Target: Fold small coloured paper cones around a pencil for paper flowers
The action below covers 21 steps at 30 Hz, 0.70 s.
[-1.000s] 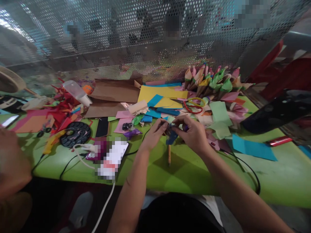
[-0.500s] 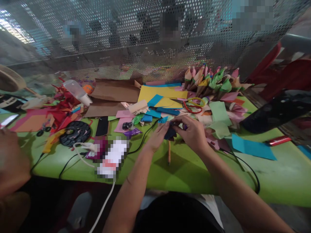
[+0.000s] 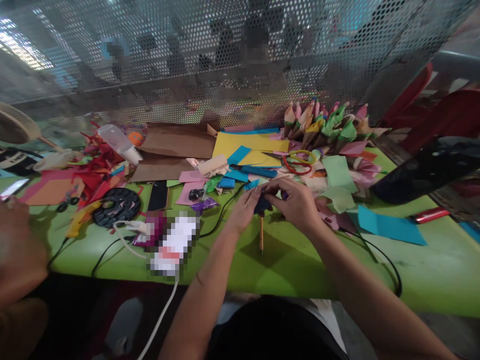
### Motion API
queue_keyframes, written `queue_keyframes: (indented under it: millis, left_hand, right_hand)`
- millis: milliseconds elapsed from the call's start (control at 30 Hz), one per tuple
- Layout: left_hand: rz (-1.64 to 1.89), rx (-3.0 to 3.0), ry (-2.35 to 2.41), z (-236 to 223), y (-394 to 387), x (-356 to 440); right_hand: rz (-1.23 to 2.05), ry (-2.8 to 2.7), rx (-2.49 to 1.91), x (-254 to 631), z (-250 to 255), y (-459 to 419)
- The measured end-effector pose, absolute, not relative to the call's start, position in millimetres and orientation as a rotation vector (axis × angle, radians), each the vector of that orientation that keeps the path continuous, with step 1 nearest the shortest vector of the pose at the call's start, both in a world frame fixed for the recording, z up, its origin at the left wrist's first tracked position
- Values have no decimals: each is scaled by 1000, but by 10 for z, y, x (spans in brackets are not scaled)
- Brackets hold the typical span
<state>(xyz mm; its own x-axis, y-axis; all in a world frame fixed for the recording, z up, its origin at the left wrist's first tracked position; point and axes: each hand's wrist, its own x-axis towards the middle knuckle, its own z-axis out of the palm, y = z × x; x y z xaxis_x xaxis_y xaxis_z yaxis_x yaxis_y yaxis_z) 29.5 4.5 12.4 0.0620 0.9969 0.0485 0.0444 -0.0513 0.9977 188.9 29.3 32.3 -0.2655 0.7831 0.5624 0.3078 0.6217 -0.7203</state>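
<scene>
Both my hands meet over the green table [image 3: 285, 260] around a small dark blue folded paper piece [image 3: 263, 205]. My left hand [image 3: 245, 209] presses against its left side with the fingers close together. My right hand [image 3: 296, 202] curls over it from the right and pinches its top. A wooden pencil [image 3: 261, 238] points down toward me from under the paper piece; which hand grips it is hidden.
Coloured paper sheets [image 3: 250, 145], brown paper [image 3: 176, 142], scissors with red and yellow handles [image 3: 300, 162] and a bunch of folded paper cones [image 3: 330, 127] lie behind my hands. A phone [image 3: 172, 245] with cables, a black disc [image 3: 116, 205] and another person's arm [image 3: 18, 250] are at left.
My hands have drawn closer together and the blue paper has been folded into a smaller, tighter shape. The camera view has barely shifted.
</scene>
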Motion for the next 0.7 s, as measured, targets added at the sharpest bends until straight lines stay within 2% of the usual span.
queue_keyframes:
  millis: [333,700]
  left_hand:
    - [1154,1400,1284,181,36,295]
    - [1196,1483,1150,202,42,300]
  right_hand:
    - [574,-1850,-896,1884,324,281]
    - [551,-1982,-830,1918,282,336]
